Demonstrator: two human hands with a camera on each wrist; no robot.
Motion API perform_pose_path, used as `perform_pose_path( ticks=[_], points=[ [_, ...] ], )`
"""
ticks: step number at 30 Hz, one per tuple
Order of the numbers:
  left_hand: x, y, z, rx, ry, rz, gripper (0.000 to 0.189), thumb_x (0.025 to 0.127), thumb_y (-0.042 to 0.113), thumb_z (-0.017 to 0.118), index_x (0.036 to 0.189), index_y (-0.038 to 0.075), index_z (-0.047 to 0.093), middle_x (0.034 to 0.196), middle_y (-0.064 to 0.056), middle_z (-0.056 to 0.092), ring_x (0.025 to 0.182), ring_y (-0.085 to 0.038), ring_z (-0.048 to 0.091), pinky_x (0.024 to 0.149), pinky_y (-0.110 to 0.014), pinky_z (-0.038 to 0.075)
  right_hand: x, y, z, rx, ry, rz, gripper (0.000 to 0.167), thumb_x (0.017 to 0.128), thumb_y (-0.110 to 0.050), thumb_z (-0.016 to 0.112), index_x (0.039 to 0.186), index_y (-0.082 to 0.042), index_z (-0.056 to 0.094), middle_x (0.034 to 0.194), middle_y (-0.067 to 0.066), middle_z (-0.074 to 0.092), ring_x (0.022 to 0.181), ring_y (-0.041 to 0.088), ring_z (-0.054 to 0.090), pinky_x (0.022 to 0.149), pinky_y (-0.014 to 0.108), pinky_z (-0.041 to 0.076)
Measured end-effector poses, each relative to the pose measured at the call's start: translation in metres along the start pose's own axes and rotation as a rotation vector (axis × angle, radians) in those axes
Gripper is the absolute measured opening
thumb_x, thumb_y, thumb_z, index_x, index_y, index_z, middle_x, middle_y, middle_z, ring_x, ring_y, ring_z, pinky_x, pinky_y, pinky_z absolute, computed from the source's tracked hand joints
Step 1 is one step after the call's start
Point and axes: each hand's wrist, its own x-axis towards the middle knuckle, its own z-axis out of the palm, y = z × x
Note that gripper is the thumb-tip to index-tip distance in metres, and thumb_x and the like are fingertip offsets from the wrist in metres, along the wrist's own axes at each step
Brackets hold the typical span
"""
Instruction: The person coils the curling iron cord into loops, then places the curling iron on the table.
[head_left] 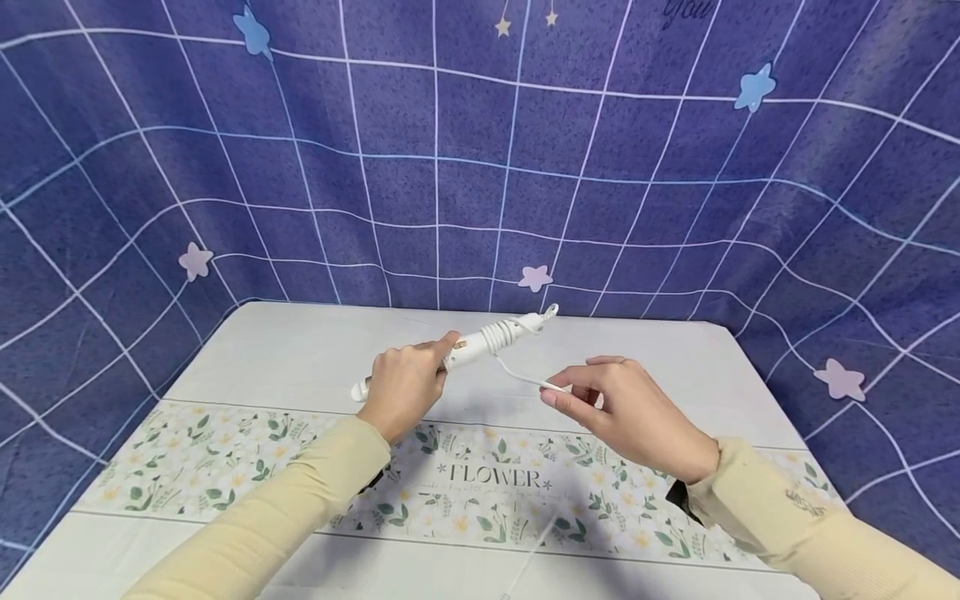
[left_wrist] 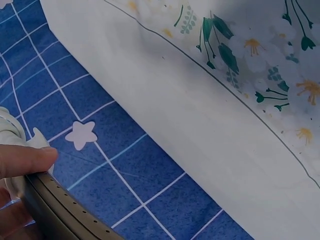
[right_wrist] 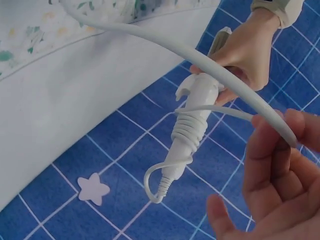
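Observation:
My left hand (head_left: pixel 405 383) grips a white hair styling iron (head_left: pixel 468 350) around its brown barrel (left_wrist: pixel 65 207), which shows a row of small holes in the left wrist view. The iron is held above the table, its white tip pointing left and its handle slanting up to the right. Several turns of white cord (right_wrist: pixel 189 127) are wound around the handle. To the right, my right hand (head_left: pixel 637 408) pinches the loose length of cord (head_left: pixel 517 375) between thumb and fingers. A small hooked tab (right_wrist: pixel 185 87) stands out from the iron near my left hand.
Below the hands lies a white table cover (head_left: pixel 315 342) with a flowered band (head_left: pixel 247 450) lettered FLOWER. More cord (head_left: pixel 536 550) trails toward the near edge. A blue gridded curtain (head_left: pixel 465 192) with stars stands behind and at both sides.

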Motion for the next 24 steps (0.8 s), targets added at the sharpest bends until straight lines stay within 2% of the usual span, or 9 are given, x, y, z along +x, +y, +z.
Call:
perform_pose_path(
  ticks=[5,7,9,14,18,24],
  points=[
    [0.001,0.001,0.0,0.004,-0.007,-0.008,0.046,0.077,0.002,0.083,0.121,0.012,0.071,0.087,-0.01,0.077,0.056,-0.034,0.067,0.043,-0.046,0.05,0.001,-0.004,-0.001,-0.014,-0.051,-0.089,0.019,0.103,-0.015,0.058,0.114,-0.012,0.074,0.063,-0.022,0.044,0.069,0.002,0.048,0.096,0.041,0.045],
    [0.001,0.002,0.0,0.004,-0.016,-0.012,0.046,0.077,0.003,0.083,0.121,0.013,0.071,0.087,-0.01,0.077,0.056,-0.034,0.068,0.044,-0.047,0.05,0.002,-0.007,-0.002,-0.02,-0.08,-0.103,0.022,0.104,-0.015,0.056,0.117,-0.009,0.073,0.063,-0.022,0.044,0.073,0.003,0.049,0.102,0.045,0.042],
    [0.001,0.005,-0.001,-0.002,-0.029,-0.014,0.046,0.078,0.003,0.083,0.121,0.013,0.071,0.087,-0.01,0.077,0.057,-0.034,0.068,0.044,-0.047,0.051,0.003,-0.011,-0.003,-0.014,-0.1,-0.101,0.024,0.105,-0.015,0.055,0.119,-0.009,0.073,0.066,-0.021,0.046,0.077,0.004,0.051,0.098,0.043,0.044],
    [0.002,0.01,-0.001,-0.015,-0.036,0.018,0.047,0.077,0.002,0.083,0.121,0.012,0.071,0.088,-0.009,0.077,0.059,-0.032,0.069,0.044,-0.045,0.052,0.01,-0.016,-0.005,0.014,-0.123,-0.12,0.027,0.105,-0.015,0.055,0.125,-0.006,0.071,0.076,-0.013,0.056,0.066,0.002,0.05,0.074,0.031,0.05],
    [0.001,0.012,-0.001,0.013,-0.024,0.077,0.046,0.076,0.002,0.084,0.119,0.013,0.071,0.084,-0.007,0.076,0.058,-0.028,0.069,0.043,-0.043,0.051,0.02,-0.014,-0.009,-0.031,-0.071,-0.176,0.024,0.103,-0.013,0.058,0.121,-0.006,0.073,0.088,-0.006,0.068,0.063,0.0,0.047,0.068,0.028,0.051],
    [-0.002,0.012,-0.001,0.032,-0.039,0.134,0.048,0.076,0.005,0.086,0.12,0.015,0.07,0.086,-0.005,0.076,0.057,-0.025,0.068,0.043,-0.039,0.05,0.032,-0.009,-0.019,-0.096,-0.006,-0.229,0.02,0.101,-0.012,0.062,0.115,-0.007,0.076,0.084,-0.006,0.067,0.06,0.002,0.044,0.06,0.026,0.046]
  ],
)
